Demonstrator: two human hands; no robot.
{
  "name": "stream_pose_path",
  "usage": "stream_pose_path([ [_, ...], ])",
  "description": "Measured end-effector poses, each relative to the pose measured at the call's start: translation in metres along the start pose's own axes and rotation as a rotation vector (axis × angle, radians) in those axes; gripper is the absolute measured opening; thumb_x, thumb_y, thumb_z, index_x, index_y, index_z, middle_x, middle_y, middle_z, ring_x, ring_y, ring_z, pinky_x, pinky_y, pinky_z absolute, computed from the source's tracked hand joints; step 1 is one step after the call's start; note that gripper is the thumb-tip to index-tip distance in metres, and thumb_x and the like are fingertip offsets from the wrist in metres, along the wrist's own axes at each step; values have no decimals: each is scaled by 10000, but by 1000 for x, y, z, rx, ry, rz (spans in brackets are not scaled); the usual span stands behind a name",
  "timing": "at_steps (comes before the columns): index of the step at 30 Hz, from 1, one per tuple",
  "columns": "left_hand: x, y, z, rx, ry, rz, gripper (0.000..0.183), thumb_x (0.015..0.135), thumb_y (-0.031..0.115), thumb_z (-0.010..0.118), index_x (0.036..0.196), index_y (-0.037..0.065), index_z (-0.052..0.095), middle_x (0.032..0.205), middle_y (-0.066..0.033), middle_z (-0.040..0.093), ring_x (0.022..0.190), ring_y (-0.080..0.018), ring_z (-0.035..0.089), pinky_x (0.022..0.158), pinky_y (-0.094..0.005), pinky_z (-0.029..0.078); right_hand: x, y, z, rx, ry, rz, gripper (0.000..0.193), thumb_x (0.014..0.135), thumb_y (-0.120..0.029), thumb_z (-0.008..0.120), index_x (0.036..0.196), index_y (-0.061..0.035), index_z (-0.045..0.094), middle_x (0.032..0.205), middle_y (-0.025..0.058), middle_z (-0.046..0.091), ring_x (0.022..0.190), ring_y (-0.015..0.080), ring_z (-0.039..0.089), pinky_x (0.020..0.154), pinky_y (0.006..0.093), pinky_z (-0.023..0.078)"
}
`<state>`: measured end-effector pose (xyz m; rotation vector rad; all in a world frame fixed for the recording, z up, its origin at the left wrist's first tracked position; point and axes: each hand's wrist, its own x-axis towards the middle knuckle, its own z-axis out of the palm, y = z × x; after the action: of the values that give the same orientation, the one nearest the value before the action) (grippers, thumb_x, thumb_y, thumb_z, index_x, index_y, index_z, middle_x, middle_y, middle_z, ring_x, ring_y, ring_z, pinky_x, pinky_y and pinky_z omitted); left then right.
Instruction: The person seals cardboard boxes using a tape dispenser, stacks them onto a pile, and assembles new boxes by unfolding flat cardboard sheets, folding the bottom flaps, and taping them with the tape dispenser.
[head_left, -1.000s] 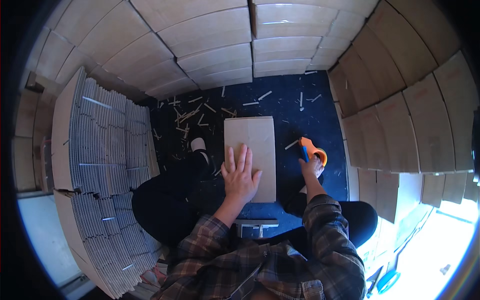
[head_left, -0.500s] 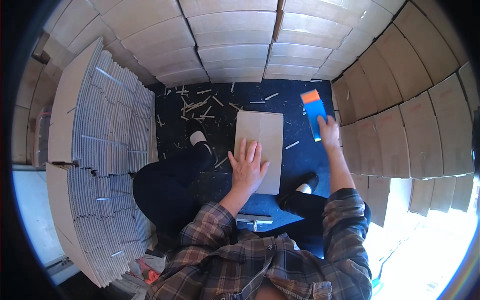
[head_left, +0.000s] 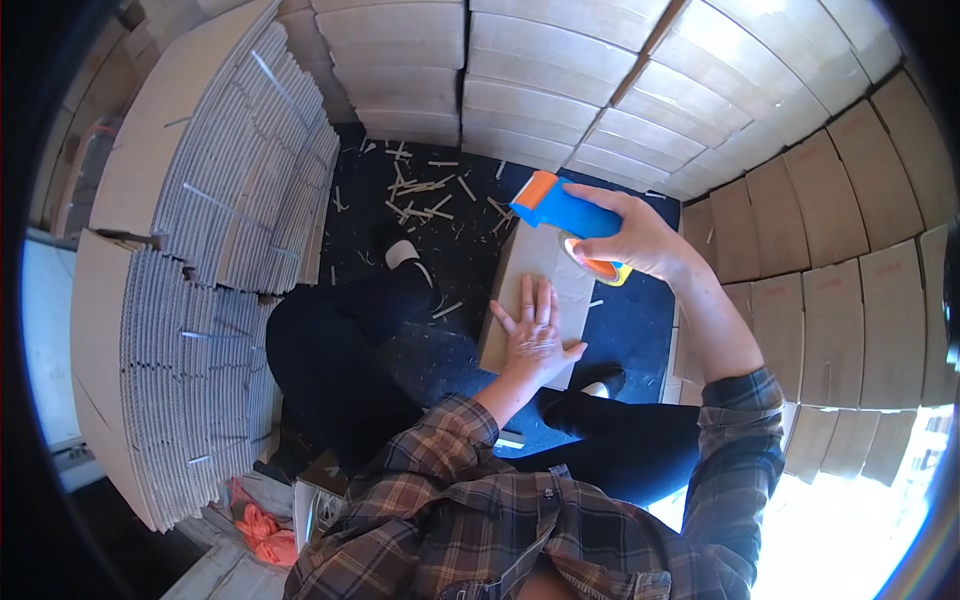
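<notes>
A brown cardboard box rests on the dark floor between my legs. Pressed flat on its top is my left hand, fingers spread. My right hand is wrapped round a blue and orange tape dispenser above the far end of the box. The dispenser's orange front points left, and its tape roll faces the box. Whether the dispenser touches the cardboard, I cannot tell.
Tall piles of flattened cardboard stand on the left. Stacked closed cartons line the far side, and more cartons the right. Cardboard strips litter the floor. A reddish plastic bag lies at the lower left.
My right hand has brought the tape dispenser leftward from beside the box to above its far end, turning it. My left hand stays on the box. The whole view has tilted.
</notes>
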<state>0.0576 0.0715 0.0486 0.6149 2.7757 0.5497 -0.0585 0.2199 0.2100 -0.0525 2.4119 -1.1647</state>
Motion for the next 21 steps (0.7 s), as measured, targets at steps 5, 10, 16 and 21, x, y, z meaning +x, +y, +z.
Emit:
stream_pose_path([
  [5,7,16,3,-26,-49,97,1029,721,591,647,1413,-87,301,1516,-196,167,1431,-402,1,914,-833,57,39,-64,22,-674,19,-17,557,623,-265,653,1179,-228,654,895,157,683,855,329,655,788,394,522],
  [10,10,22,2,-3,-55,130,961,742,568,636,1397,-74,350,1521,-195,148,1425,-414,7,905,-834,83,73,-71,21,-824,-81,-44,456,630,-283,644,1074,-203,705,927,137,691,887,309,666,768,383,534],
  [16,13,36,16,44,-29,152,869,746,551,642,1368,-20,437,1512,-194,135,1412,-443,6,885,-836,118,117,-100,64,-1167,-396,192,367,628,-317,662,965,-195,743,918,129,703,906,310,667,786,383,535],
  [21,12,34,20,57,4,152,857,729,546,655,1360,5,450,1492,-185,163,1413,-434,37,873,-835,152,133,-97,97,-1279,-514,215,303,597,-161,677,885,-117,757,895,111,719,872,259,698,725,372,555],
])
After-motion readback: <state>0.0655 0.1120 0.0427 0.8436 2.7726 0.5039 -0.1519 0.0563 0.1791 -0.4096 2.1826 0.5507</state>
